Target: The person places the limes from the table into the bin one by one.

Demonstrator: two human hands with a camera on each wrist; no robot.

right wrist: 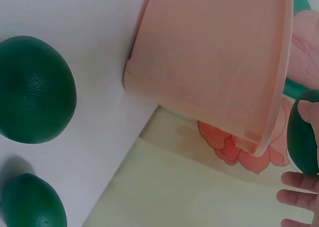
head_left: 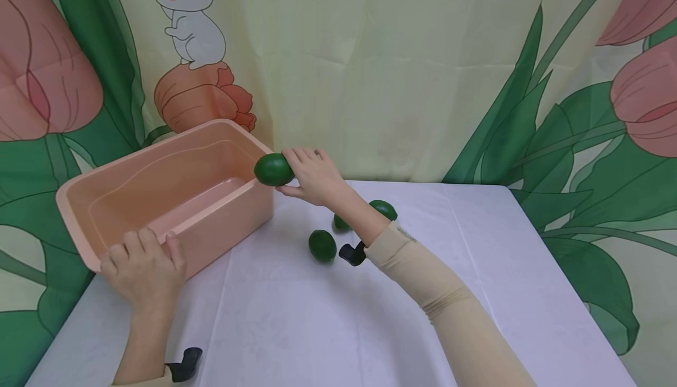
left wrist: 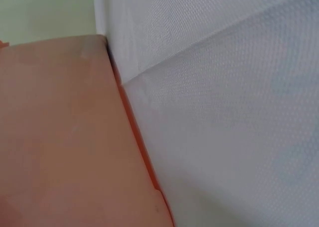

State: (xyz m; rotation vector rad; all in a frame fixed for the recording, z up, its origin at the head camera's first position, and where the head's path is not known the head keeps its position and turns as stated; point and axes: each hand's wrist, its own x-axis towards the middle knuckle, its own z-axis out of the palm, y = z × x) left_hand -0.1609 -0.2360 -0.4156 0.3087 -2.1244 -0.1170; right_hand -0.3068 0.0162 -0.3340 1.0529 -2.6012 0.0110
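In my right hand [head_left: 314, 178] I hold a dark green lime [head_left: 273, 169], pinched between thumb and fingers at the right end of a pink plastic bin [head_left: 233, 222]. The lime is up at rim height and overlaps the bin's corner in the head view. The right wrist view shows this lime at its right edge, beside the bin's end wall [right wrist: 209, 62]. My left hand [head_left: 145, 269] grips the bin's near rim towards its left end, fingers over the edge. In the left wrist view only the bin's outer side [left wrist: 75, 132] shows; the hand is hidden there.
Several more limes lie on the white-covered table [head_left: 296, 328]: one lime [head_left: 322, 246] in front, another [head_left: 384, 208] behind my right forearm, and one [head_left: 341, 222] partly hidden by it. A curtain [head_left: 391, 81] printed with tulips and a rabbit hangs behind the table.
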